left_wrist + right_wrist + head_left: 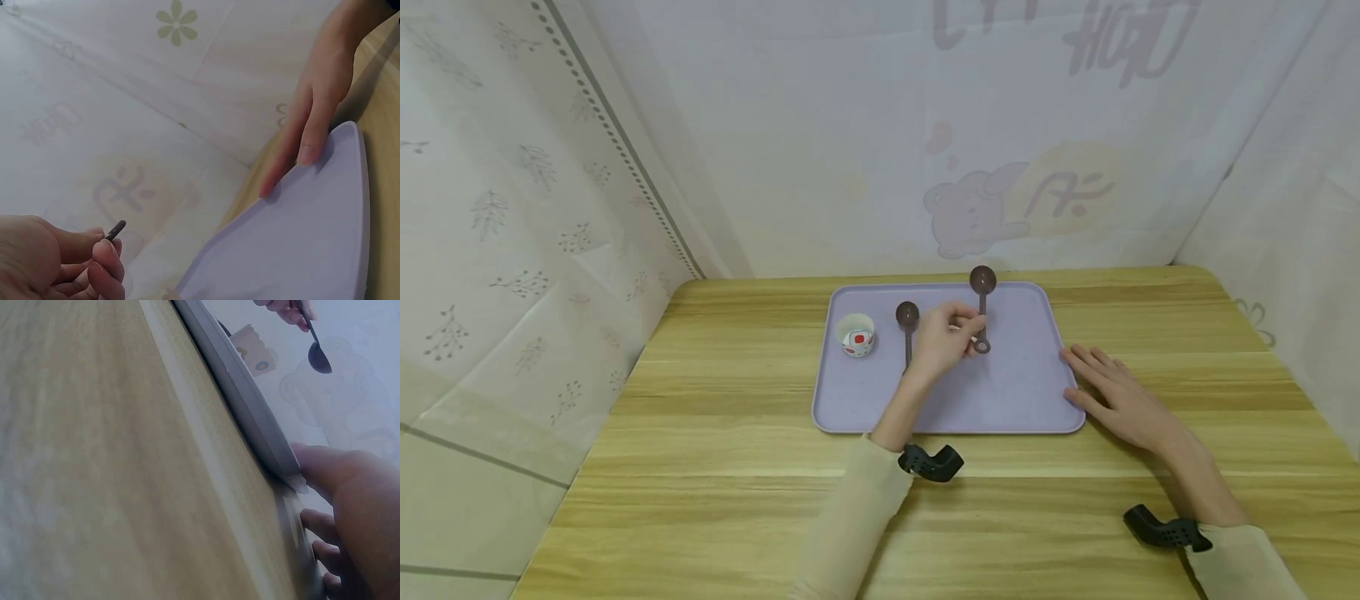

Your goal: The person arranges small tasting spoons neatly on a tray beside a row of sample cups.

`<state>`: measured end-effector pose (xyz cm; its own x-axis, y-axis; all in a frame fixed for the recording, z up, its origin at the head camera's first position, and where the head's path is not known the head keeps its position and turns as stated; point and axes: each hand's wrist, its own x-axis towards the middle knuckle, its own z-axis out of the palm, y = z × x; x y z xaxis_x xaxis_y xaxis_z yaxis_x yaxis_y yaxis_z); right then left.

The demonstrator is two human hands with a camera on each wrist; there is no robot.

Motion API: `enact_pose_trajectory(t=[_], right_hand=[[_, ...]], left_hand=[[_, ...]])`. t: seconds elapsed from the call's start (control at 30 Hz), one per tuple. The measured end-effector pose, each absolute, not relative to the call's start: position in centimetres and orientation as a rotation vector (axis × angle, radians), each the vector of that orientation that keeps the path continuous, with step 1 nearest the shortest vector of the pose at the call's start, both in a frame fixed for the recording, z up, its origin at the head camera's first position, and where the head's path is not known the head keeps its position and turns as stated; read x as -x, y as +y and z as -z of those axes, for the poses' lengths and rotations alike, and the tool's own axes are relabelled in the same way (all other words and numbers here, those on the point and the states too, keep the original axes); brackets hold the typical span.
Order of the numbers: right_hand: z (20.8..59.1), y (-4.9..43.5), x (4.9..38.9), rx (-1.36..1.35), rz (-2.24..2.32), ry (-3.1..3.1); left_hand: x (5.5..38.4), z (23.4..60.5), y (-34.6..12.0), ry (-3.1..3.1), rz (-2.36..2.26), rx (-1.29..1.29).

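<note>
My left hand (942, 343) pinches the handle of a dark brown measuring spoon (982, 280) between thumb and fingers, above a lilac tray (1011, 400). In the right wrist view the spoon (320, 359) hangs over the tray's level, its bowl away from the hand. From the left wrist, just the end of the handle (116, 230) shows past the fingertips. My right hand (1120, 400) has its fingers extended and touches the tray's right rim. A second brown spoon (907, 315) lies on the tray, its lower handle partly behind my left hand.
A small patterned cup (856, 335) stands at the tray's left side. The tray lies on a wood-grain table (722, 450). Printed white curtains (820, 167) enclose the back and both sides.
</note>
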<state>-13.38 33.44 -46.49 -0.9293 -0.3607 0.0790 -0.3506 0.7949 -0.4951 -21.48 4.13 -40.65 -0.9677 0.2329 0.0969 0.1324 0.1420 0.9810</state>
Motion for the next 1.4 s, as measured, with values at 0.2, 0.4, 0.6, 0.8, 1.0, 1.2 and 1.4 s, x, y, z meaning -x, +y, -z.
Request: enact_pose_trajectory(t=[0.2, 0.4, 0.6, 0.8, 1.0, 1.2, 1.4], right_hand=[[46.4, 33.4, 13.4, 0.598, 0.806, 2.955], [46.5, 33.4, 13.5, 0.596, 0.81, 2.955], [46.4, 33.4, 13.5, 0.568, 0.799, 2.95], [46.4, 33.3, 13.4, 0.569, 0.795, 2.951], [46.5, 33.3, 13.5, 0.584, 0.795, 2.958], [46.6, 33.4, 13.6, 0.592, 0.799, 2.964], [46.8, 33.6, 13.6, 0.587, 0.795, 2.965]], left_hand=[[21.4, 41.0, 4.8, 2.302, -1.974, -0.358], [21.2, 41.2, 5.5, 2.32, -1.978, -0.371], [21.0, 41.7, 6.5, 2.327, -1.975, -0.385], [20.6, 42.0, 7.4, 2.291, -1.987, -0.344], [20.4, 42.2, 8.0, 2.29, -1.937, -0.321], [20.2, 42.6, 8.4, 2.312, -1.883, -0.289], [20.0, 43.1, 9.0, 2.33, -1.835, -0.277]])
